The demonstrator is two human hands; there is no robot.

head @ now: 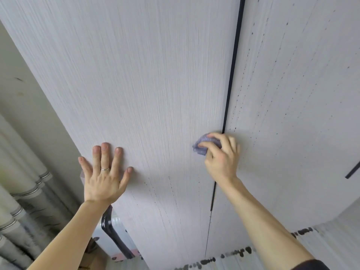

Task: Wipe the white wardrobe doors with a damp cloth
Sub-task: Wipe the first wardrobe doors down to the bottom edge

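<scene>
Cloth (200, 148), bunched under the curled fingers of the right hand (222, 155), may snag in the dark gap (231, 71) just beyond them; the left hand (105, 174), fingers spread wide on the door (136, 84), risks smudges.

Both forearms bare. One finger of the left hand (103, 172), left of the dark door seam (231, 75), wears a thin silver-coloured ring (105, 168). The right hand (222, 158) lies at the seam; dark sleeve edge (311, 265) lower right of it.
</scene>
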